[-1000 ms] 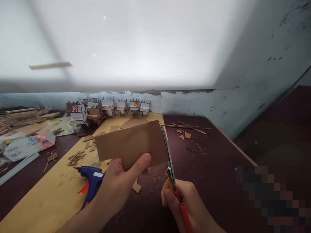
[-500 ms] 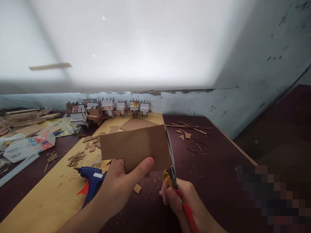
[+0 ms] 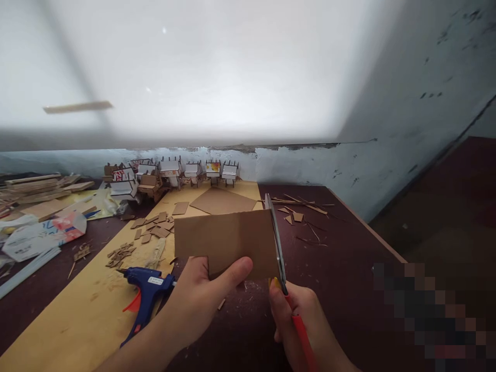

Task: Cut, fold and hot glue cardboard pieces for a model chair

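Observation:
A flat brown piece of cardboard (image 3: 228,235) is held up by my left hand (image 3: 209,294), thumb on its near face and fingers hidden behind. My right hand (image 3: 298,315) grips scissors (image 3: 279,248) with red and yellow handles. The scissor blades lie along the cardboard's right edge, pointing away from me. Left of my left hand, a blue glue gun (image 3: 149,289) with a red trigger rests on its side, partly covered by my forearm. A small cardboard scrap (image 3: 221,305) lies on the table below the hands.
Small cut cardboard pieces (image 3: 155,227) and a larger cardboard sheet (image 3: 219,200) lie on the yellow board (image 3: 73,315). Several miniature chair-like models (image 3: 170,169) stand along the wall. Thin strips (image 3: 302,201) lie at the back right; wood sticks (image 3: 39,186) and plastic wrapping (image 3: 46,232) are at left.
Both hands have shifted a little to the right with the cardboard and scissors. The scissor handles have drawn closer together, and a small cardboard square below looks narrower now.

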`<state>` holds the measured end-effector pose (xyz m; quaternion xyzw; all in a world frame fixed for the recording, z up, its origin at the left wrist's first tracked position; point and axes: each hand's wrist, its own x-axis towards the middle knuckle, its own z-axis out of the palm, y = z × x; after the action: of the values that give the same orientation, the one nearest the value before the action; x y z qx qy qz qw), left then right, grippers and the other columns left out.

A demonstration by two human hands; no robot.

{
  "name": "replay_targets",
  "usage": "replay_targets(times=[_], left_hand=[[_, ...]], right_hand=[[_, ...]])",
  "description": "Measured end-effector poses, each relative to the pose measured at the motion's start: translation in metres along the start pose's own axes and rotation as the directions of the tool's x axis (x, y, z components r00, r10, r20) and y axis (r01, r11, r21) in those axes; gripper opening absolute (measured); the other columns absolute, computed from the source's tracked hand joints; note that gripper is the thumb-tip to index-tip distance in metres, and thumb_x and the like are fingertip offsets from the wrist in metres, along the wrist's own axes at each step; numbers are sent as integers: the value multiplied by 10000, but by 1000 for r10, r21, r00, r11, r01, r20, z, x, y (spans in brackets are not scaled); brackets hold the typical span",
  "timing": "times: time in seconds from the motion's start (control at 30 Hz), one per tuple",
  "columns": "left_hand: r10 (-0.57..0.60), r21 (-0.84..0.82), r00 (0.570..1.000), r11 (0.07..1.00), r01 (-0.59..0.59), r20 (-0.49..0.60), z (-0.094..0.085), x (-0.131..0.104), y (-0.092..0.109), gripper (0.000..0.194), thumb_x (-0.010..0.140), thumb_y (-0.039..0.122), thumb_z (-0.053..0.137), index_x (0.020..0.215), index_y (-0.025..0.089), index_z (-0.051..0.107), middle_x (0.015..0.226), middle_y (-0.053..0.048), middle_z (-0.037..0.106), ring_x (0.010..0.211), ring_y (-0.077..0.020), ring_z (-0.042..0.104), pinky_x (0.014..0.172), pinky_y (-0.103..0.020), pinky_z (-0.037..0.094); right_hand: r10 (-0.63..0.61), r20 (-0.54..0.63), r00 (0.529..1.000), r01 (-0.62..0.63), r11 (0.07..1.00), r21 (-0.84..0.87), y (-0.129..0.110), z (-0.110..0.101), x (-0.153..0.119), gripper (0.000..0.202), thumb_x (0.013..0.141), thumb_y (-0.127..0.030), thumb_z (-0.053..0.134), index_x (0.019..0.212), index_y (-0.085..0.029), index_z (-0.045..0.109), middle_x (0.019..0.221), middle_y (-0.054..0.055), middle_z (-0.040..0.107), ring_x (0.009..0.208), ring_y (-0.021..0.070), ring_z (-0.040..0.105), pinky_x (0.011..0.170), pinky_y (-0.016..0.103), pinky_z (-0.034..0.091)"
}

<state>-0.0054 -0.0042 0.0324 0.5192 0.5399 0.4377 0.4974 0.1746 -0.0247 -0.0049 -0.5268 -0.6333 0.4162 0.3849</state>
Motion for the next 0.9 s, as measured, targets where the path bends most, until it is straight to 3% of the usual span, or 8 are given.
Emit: replay_targets(times=[0.2,0.4,0.5,0.57,0.63,0.77,0.9], left_hand=[[18,-30,1000,999,-18,12,0,1,0,472,799,598,740,639,167,636,601,-5,619,562,-134,556,529,-228,418],[-8,-101,1000,995,8,-6,1,3,0,424,788,564,776,702,157,693,662,-26,683,620,-151,611,566,-227,462],[-5,-147,1000,989,7,12,2,5,-1,394,799,530,782,748,143,735,660,-37,704,590,-142,607,541,-218,458],[-16,-186,999,982,23,40,4,7,-1,388,811,514,778,747,134,743,629,-38,697,547,-130,589,516,-212,452],[-38,-233,998,971,50,52,5,8,-1,374,817,494,780,729,134,731,625,-37,700,542,-126,594,526,-206,470],[-50,-252,998,966,58,37,6,9,0,368,838,462,773,676,140,697,613,-32,699,574,-131,625,568,-199,499],[-58,-231,998,971,64,33,5,8,1,371,856,461,753,683,136,706,611,-32,699,575,-122,619,590,-196,508]], right_hand=[[87,-48,995,-84,994,69,7,1,0,599,914,-763,431,612,-253,349,537,-44,342,463,131,385,427,253,329],[206,-125,970,-166,948,271,13,2,6,636,830,-807,539,590,-241,374,513,-58,341,447,104,321,414,234,323],[321,-69,945,-261,862,434,6,-4,15,662,780,-827,579,564,-231,388,470,-74,332,400,89,335,404,222,337],[443,27,896,-383,741,551,2,-11,25,676,784,-834,560,539,-228,389,426,-78,333,349,87,350,378,218,345],[550,147,823,-511,600,616,2,-21,36,695,814,-835,510,504,-226,382,383,-56,384,303,99,386,347,222,350],[552,133,823,-490,573,657,6,-39,52,665,902,-733,507,502,-201,500,631,129,722,622,246,738,549,293,572],[490,219,844,-473,484,736,5,-43,55,692,936,-712,457,545,-164,618,750,167,756,753,275,760,738,357,611]])
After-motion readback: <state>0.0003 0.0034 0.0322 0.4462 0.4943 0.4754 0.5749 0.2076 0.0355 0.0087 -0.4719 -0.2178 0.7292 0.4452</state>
